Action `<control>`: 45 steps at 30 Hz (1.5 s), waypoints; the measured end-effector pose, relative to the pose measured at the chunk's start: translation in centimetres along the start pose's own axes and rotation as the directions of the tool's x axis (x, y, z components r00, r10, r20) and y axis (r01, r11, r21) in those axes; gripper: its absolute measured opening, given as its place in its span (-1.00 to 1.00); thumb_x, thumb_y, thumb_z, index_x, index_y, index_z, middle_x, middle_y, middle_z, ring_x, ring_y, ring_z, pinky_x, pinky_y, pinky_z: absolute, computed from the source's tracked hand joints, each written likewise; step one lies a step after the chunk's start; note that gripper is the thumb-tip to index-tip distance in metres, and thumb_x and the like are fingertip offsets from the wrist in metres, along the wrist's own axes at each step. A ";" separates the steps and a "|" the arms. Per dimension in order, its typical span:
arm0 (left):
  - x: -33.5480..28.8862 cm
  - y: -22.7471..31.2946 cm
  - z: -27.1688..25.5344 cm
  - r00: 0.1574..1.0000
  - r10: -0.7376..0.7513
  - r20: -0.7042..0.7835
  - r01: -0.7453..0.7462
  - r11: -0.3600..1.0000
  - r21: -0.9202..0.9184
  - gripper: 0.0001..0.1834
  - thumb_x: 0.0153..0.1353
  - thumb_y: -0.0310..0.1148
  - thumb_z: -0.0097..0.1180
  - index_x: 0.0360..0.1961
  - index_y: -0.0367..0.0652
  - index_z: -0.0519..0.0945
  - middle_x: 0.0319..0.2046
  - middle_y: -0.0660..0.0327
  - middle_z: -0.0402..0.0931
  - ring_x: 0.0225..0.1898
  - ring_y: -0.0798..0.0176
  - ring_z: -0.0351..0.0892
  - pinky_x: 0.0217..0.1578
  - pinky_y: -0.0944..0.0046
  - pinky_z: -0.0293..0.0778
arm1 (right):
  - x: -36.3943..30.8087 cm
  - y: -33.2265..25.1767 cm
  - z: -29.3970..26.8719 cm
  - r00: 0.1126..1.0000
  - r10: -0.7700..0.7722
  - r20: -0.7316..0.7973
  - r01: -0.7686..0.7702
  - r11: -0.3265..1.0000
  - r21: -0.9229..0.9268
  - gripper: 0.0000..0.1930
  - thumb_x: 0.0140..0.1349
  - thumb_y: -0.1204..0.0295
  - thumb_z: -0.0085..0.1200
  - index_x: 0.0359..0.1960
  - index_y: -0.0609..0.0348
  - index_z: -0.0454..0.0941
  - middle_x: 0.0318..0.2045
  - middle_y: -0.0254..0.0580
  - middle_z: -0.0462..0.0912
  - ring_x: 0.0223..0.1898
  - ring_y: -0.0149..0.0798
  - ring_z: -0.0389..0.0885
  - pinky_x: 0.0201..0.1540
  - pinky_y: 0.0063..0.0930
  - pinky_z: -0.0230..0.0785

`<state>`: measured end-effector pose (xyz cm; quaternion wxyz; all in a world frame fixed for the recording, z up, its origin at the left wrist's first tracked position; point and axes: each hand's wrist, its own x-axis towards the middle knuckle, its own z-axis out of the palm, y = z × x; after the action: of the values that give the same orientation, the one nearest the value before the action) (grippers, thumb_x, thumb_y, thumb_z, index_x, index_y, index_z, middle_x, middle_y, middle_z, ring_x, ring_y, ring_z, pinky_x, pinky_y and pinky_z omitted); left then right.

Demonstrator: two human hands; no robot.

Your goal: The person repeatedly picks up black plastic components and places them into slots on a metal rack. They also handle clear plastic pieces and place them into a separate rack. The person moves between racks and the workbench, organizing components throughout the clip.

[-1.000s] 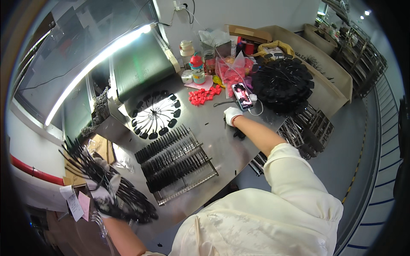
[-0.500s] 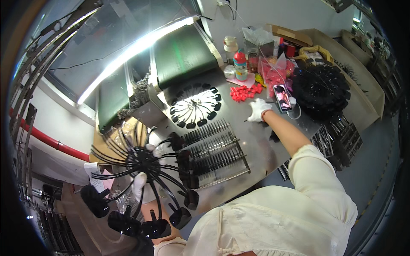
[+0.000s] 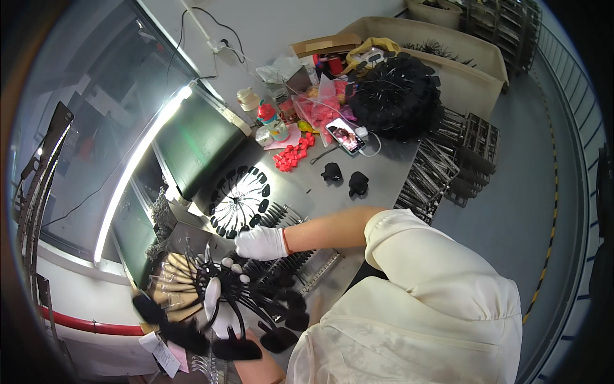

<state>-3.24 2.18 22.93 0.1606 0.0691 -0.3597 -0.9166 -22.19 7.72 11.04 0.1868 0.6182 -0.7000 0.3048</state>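
Note:
In my white-gloved left hand is a large black moulded sprue. Its curved arms fan out from a hub, and several carry glossy black paddle-shaped pieces at their ends. Fingertips of that hand show among the arms beyond the hub. My gloved right hand is closed just above the sprue's far right side; whatever its fingers hold is hidden. Below the right forearm, a metal rack with rows of thin dark prongs lies partly covered. A similar black sprue ring lies on a bright patch beyond.
Two loose black pieces lie on the metal table. Farther back are red pieces, a lit phone on a cable, a bottle and a black heap. A lamp tube crosses the left. Metal racks stand right.
My right hand has come from beside the phone across to the sprue, uncovering the two loose black pieces. The view has swung to the right. My left hand keeps its hold.

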 end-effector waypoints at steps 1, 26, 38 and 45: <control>0.5 1.0 -0.4 0.993 -0.119 -0.023 0.119 0.993 0.000 -0.46 0.41 -0.29 0.12 0.35 -0.20 0.34 0.05 -0.01 0.49 0.03 0.06 0.54 -0.05 0.10 0.62 | -0.3 0.4 0.0 0.988 -0.107 0.113 0.109 0.994 -0.010 -0.84 0.04 0.45 0.16 -0.32 0.14 0.54 -0.33 -0.08 0.56 -0.33 -0.05 0.68 -0.36 -0.25 0.58; 0.2 2.9 1.2 0.932 0.276 0.236 -0.307 0.946 0.107 -0.26 0.30 -0.33 0.31 0.42 -0.17 0.23 0.15 0.09 0.42 0.15 0.11 0.47 0.19 0.15 0.50 | -5.4 -1.6 -1.3 0.501 0.490 0.713 -0.269 -0.695 0.666 -0.81 0.30 0.62 0.16 -0.09 0.15 0.54 -0.36 -0.24 0.66 -0.38 -0.35 0.67 -0.20 -0.25 0.69; 2.3 0.2 -1.5 0.992 0.123 -0.040 -0.096 0.911 0.400 -0.58 0.42 -0.36 0.07 0.28 -0.04 0.43 0.07 0.11 0.54 0.10 0.05 0.56 0.08 0.09 0.63 | -5.0 -5.1 -3.0 0.946 0.299 0.124 -0.322 0.911 0.257 -0.67 0.15 0.52 0.13 -0.01 0.14 0.54 -0.18 -0.01 0.50 -0.16 0.13 0.64 -0.17 -0.10 0.57; 2.2 3.0 -1.2 0.956 0.279 0.094 -0.293 0.879 0.375 -0.42 0.29 -0.56 0.26 0.31 -0.28 0.37 0.18 0.05 0.49 0.16 0.10 0.54 0.18 0.14 0.56 | -7.2 -3.5 -4.2 0.616 0.047 0.786 -0.578 -0.651 0.492 -0.56 0.24 0.49 0.31 0.16 0.14 0.53 -0.24 -0.28 0.66 -0.27 -0.33 0.64 -0.07 -0.31 0.58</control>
<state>-4.24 -1.40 24.04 0.2706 0.0286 -0.5418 -0.7952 -18.03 15.73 10.31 -0.6688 0.1550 -0.3034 0.6608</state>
